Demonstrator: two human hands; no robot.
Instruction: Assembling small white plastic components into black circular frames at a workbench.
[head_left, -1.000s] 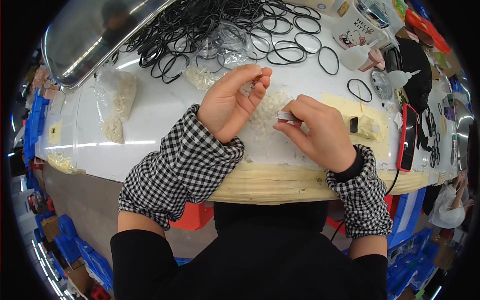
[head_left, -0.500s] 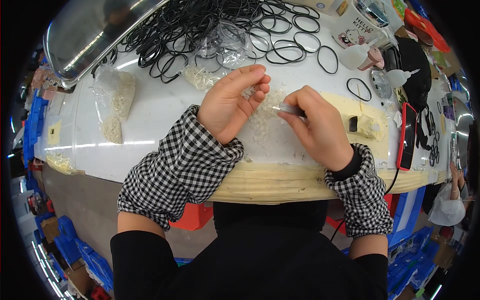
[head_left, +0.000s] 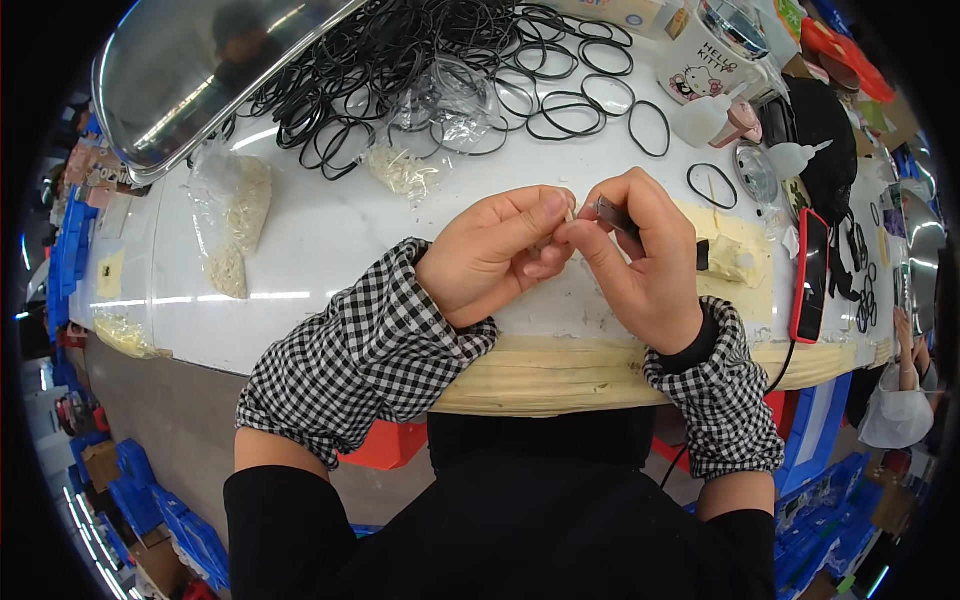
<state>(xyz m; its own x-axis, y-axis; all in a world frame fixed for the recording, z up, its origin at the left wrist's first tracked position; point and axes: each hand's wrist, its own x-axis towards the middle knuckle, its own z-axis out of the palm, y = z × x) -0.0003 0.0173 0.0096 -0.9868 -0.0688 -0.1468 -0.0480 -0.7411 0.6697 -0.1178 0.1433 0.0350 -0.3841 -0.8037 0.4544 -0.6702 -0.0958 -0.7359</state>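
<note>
Over the near middle of the table my two hands meet, fingertips almost touching. My left hand (head_left: 505,245) is closed in a pinch on a small pale piece (head_left: 571,213), of which only a sliver shows. Between the thumb and fingers of my right hand (head_left: 650,265) is a short, flat grey metal tool (head_left: 617,216); its tip points toward the pale piece, and its exact kind cannot be made out. My hands hide most of the loose pale bits on the white table beneath. Beyond them lies a clear bag of small pale pieces (head_left: 402,170).
Another bag of pale pieces (head_left: 247,215) lies left. Black rubber rings (head_left: 340,95) are heaped at the back beside a shiny metal tray (head_left: 190,75). At right are a red-cased phone (head_left: 813,275), yellow tape (head_left: 738,262), a white cup (head_left: 700,65) and squeeze bottles (head_left: 705,120).
My left hand has moved right and toward me, turning from a half-open cupped pose into a pinch. The metal tool in my right hand has tilted, and both hands have come together.
</note>
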